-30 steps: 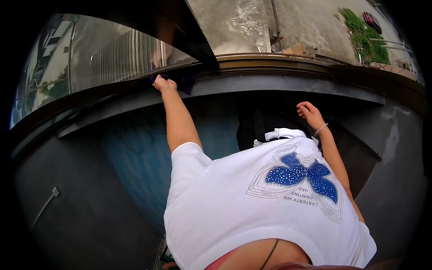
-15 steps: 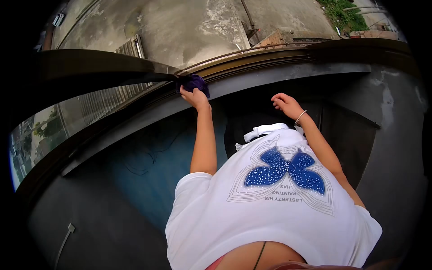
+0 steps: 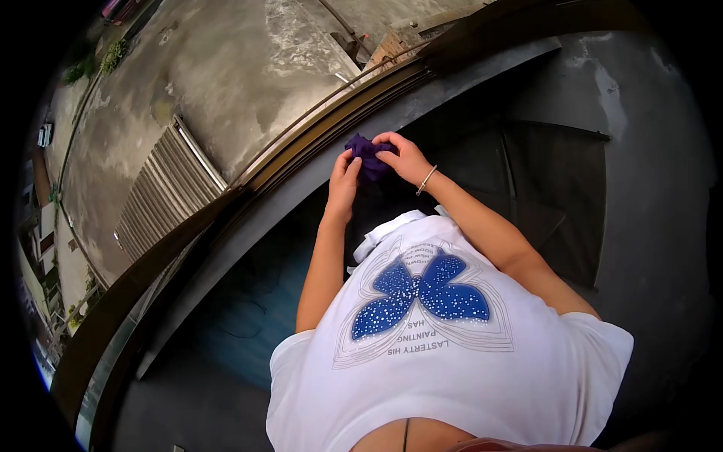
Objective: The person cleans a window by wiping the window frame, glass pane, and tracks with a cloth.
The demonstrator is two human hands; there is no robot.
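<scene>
A crumpled purple cloth (image 3: 367,157) hangs between my two hands, just on the near side of the window sill (image 3: 312,172). My left hand (image 3: 344,184) pinches its left side between thumb and fingers. From the right, my right hand (image 3: 405,160), with a bracelet at the wrist, grips the cloth's upper right part. Both hands are closed on the fabric, which is bunched up, and its lower folds fade into the dark behind.
The brown window frame with its tracks (image 3: 339,102) runs diagonally beyond the hands. Outside, far below, lie a concrete surface (image 3: 233,68) and a corrugated metal roof (image 3: 166,192). A dark wall (image 3: 648,151) is at the right.
My left hand has drawn the purple cloth back from the window frame. My right hand, free before, has come over and taken hold of it. The view has turned.
</scene>
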